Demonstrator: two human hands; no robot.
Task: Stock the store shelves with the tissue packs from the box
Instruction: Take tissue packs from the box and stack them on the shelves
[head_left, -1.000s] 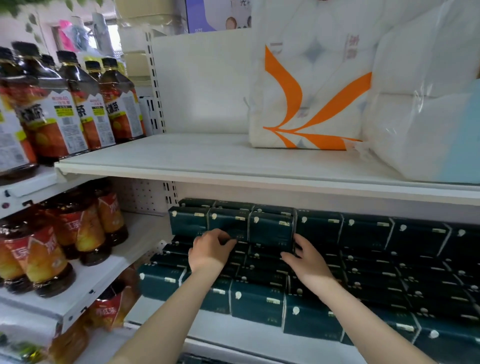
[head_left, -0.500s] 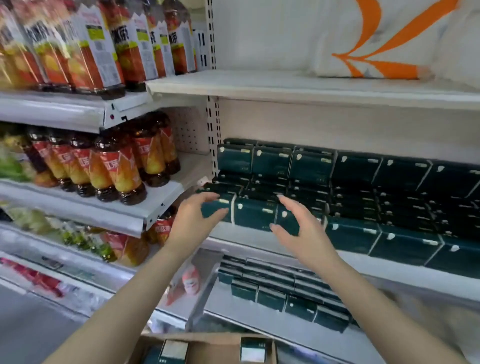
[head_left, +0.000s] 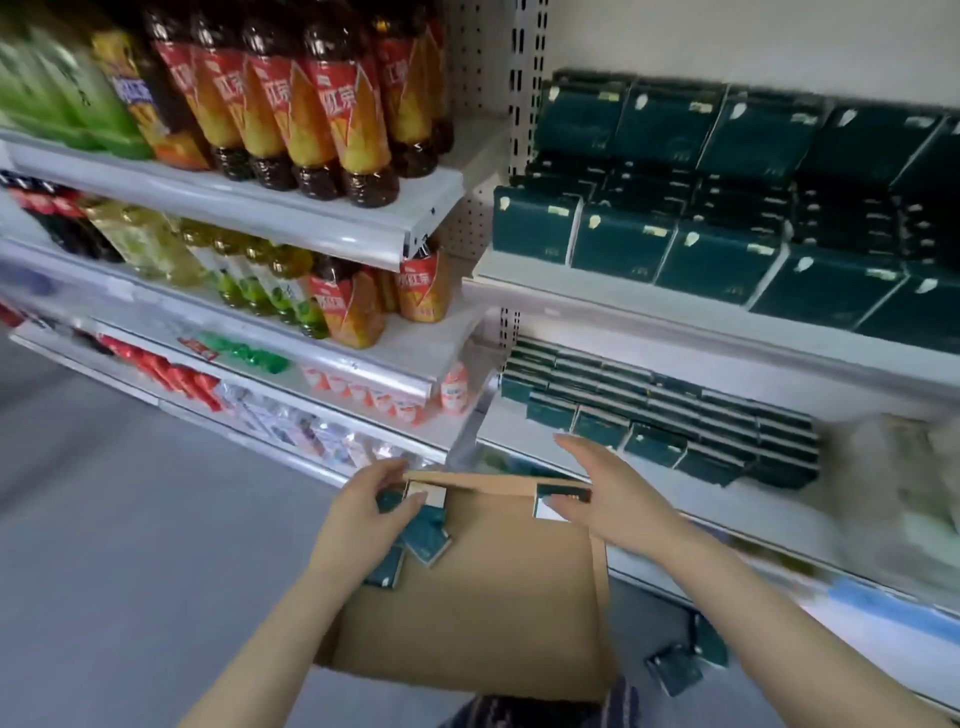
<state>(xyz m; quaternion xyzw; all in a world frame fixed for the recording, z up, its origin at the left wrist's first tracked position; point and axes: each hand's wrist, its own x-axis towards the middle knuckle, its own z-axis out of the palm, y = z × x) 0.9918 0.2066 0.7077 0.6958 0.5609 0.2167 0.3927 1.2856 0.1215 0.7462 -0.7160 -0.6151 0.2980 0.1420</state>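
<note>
With left hand (head_left: 358, 519) curled, pinching corner pack (head_left: 390, 502) inside box (head_left: 467, 603), grip broad faces, not loose packs (head_left: 427, 536) just nearer than fingers. Close straight fingers of right hand (head_left: 613, 499) round upright pack (head_left: 565, 493) touching thumb. Lift squarely toward stocked shelf (head_left: 691, 491) beyond fingertips.

The tea bottles (head_left: 332, 104) on the upper drinks shelf carry red and orange labels with large white characters reading 红茶. The same white 红茶 stands on the red labels of the smaller bottles (head_left: 423, 283) one shelf down. The pale marks on the dark green tissue packs (head_left: 623, 244) are too small and blurred to read.
</note>
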